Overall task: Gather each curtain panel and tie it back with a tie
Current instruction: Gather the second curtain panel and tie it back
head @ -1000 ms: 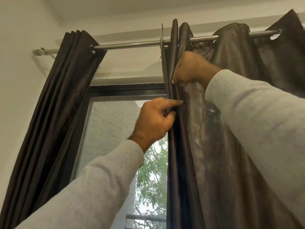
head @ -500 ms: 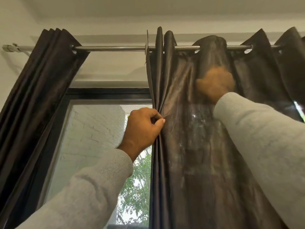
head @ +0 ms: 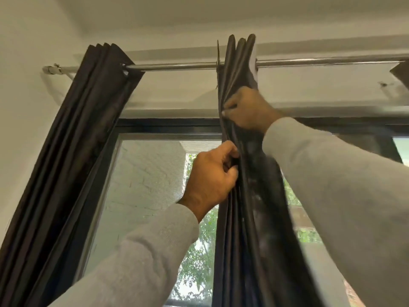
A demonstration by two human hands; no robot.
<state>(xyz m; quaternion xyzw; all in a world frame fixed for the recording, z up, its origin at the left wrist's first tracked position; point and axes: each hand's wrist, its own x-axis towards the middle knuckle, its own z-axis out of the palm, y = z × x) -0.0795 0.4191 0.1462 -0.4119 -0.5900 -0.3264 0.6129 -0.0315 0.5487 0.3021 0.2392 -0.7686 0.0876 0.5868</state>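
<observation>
A: Where's the panel?

B: The middle panel (head: 250, 196) hangs from the rod (head: 177, 67), bunched into a narrow column of tight vertical pleats. The cloth is dark brown, smooth, with a dull satin sheen and some pale smudges down its face. Its top edge stands up above the rod in rounded folds.

A: And the hands?

B: Both grip it. The right hand (head: 247, 109) is the higher one, just under the rod, fingers curled round the pleats and squeezing them together. The left hand (head: 210, 176) is lower, on the panel's left edge, thumb and curled fingers pinching the outer folds.

A: Sleeves?

B: Light grey knit, fine ribbing at the cuffs (head: 183, 218).

A: Is there another panel?

B: Yes, the left panel (head: 73, 162) is well apart, gathered at the rod's left end, same dark cloth in long deep folds that slant down and out toward the lower left. A corner of dark fabric (head: 400, 73) shows at the far right, by the rod.

A: The rod itself?

B: Round, shiny metal, horizontal, with a small bracket (head: 52, 68) at its left end against the wall (head: 28, 107).

A: Behind all that?

B: A window (head: 150, 185) with a black frame, and a fine mesh screen over the pane. Through it, a whitish brick wall and green leaves. Above, a plain off-white wall and ceiling (head: 221, 16).
</observation>
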